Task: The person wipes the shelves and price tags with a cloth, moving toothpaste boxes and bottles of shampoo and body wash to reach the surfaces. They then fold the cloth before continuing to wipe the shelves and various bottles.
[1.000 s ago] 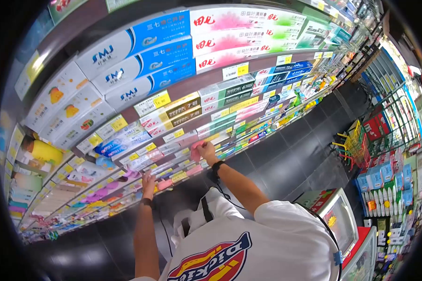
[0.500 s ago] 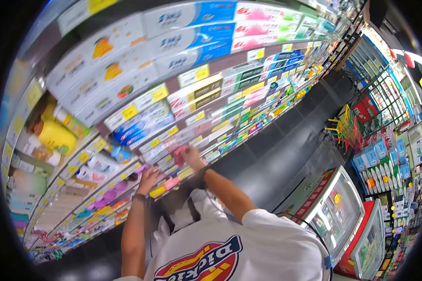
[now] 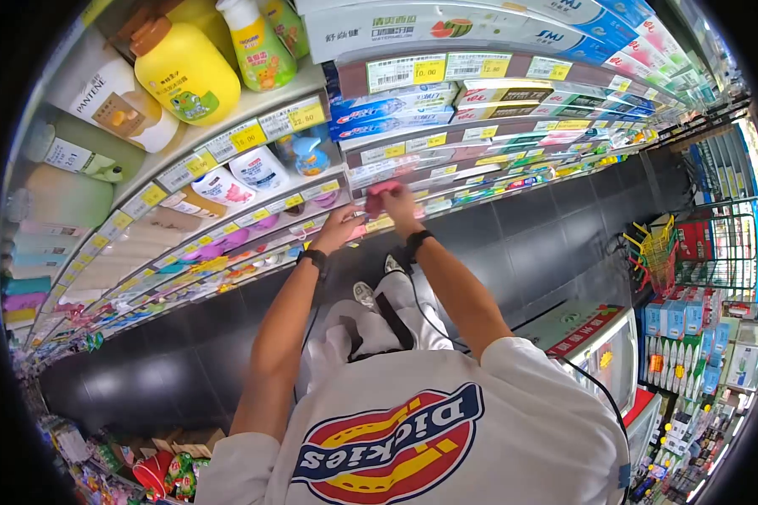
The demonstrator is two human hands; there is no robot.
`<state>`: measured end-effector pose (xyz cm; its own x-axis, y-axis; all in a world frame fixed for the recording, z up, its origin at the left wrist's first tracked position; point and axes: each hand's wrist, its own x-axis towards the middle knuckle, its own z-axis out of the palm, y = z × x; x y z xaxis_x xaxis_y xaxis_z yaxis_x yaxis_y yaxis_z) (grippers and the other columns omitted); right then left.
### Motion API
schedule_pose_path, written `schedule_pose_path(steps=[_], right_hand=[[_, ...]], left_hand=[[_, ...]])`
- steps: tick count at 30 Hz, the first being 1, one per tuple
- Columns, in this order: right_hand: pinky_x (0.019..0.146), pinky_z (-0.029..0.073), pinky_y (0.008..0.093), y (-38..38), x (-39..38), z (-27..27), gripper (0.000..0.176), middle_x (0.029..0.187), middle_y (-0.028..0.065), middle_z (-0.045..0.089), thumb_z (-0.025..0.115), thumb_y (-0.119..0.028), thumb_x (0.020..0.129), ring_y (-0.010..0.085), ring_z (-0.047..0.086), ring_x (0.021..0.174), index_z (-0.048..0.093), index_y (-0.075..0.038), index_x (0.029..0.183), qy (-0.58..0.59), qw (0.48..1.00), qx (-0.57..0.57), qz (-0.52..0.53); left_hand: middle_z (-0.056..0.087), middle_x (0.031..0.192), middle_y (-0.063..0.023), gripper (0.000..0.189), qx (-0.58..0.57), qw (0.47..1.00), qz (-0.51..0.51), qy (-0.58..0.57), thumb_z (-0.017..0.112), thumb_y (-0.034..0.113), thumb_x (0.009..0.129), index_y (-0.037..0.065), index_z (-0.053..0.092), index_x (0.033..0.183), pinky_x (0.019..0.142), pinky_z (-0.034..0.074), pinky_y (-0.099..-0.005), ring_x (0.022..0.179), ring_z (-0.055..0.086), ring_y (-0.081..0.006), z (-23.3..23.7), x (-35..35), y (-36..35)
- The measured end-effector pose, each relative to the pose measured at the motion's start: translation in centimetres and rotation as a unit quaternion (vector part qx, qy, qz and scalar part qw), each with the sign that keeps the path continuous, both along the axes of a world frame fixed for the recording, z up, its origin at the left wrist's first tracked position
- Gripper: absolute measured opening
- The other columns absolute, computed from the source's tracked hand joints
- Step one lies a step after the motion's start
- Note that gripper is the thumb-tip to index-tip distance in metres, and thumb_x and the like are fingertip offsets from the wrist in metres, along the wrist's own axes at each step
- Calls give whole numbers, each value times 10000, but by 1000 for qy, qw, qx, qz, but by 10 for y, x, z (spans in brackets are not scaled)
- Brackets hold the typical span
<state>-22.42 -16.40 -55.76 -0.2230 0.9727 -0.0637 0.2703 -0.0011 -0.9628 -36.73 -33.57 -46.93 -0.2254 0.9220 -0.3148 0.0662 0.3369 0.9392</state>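
My right hand (image 3: 399, 208) is closed on a pinkish-red, crumpled item that looks like a cloth (image 3: 375, 199), at the front of a low shelf. Just left of it, my left hand (image 3: 338, 229) reaches to the shelf edge with its fingers curled. Something pale pink (image 3: 359, 231) shows by its fingertips, too small to tell whether it is held. Boxes of toothpaste (image 3: 393, 112) lie stacked on the shelf above both hands.
Yellow bottles (image 3: 185, 71) and white bottles (image 3: 259, 169) stand on shelves to the left. Dark floor tiles (image 3: 514, 220) run along the shelving. A glass-topped freezer (image 3: 605, 349) stands at right, with a shopping cart (image 3: 655, 257) farther off.
The view has swung, so the shelves and my body sit differently in it. My right hand still grips the pinkish-red item, and both hands stay close together at the low shelf.
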Motion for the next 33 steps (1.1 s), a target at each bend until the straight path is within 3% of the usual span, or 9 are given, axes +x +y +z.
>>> schedule_pose_path(steps=[2,5,10,14,17,20,23,29,33], right_hand=[[730,618,378,-15,-7,18,272,896,142,804,885,-183,881,226,773,799,780,29,1015,-99,994,28,42],[742,623,388,-5,5,29,300,887,149,803,896,-227,870,243,777,797,779,23,986,-10,997,-41,64],[736,603,400,22,34,52,298,830,118,777,890,-234,843,225,760,777,757,16,934,-91,992,48,-75],[784,594,396,-6,1,44,301,914,125,760,865,-180,889,227,729,833,686,19,1027,-32,991,0,-133],[759,596,407,-37,-26,5,332,898,125,762,888,-179,865,234,732,798,685,25,1030,-39,998,-30,-44],[732,594,392,-63,-49,23,313,852,117,768,910,-180,837,209,735,766,714,21,977,-67,994,-81,-8],[722,590,363,-56,-48,27,279,840,107,779,909,-167,850,182,742,774,739,25,961,-24,985,-171,-5],[710,578,340,15,12,27,195,891,86,771,863,-106,874,161,709,787,733,4,969,34,990,-133,-43],[759,600,381,9,9,45,262,941,148,780,845,-128,868,236,747,830,708,34,1021,-74,991,-83,-78]], left_hand=[[759,1285,-133,426,39,998,2,49,731,292,1048,-2,717,1357,1032,536,-339,1215,701,-208,3,3,-12],[760,1316,-147,416,29,997,-20,65,724,272,1068,-15,711,1368,1042,539,-335,1236,707,-227,36,4,-45],[782,1284,-132,365,-61,998,18,3,708,229,1087,-13,722,1360,1071,542,-344,1219,724,-226,-11,-24,-130],[804,1230,-118,303,-10,992,94,85,704,173,1078,-6,735,1321,1031,571,-345,1158,751,-222,-48,-38,-153],[807,1210,-113,276,-34,987,142,62,697,133,1076,-19,735,1304,1010,584,-339,1106,764,-211,-5,-23,-135],[786,1229,-49,316,-48,991,123,-10,695,253,1099,33,741,1320,932,576,-335,1132,737,-164,-12,-16,-130],[784,1221,-64,303,-8,996,94,-4,677,204,1109,8,725,1335,959,587,-331,1111,746,-179,-38,-14,-135],[822,1150,-112,240,-46,987,154,-9,697,136,1080,1,766,1265,927,605,-326,1035,776,-184,-28,-1,-155],[831,1064,-121,243,-58,987,145,37,718,187,1054,32,791,1227,847,623,-354,940,787,-183,-85,9,-218]])
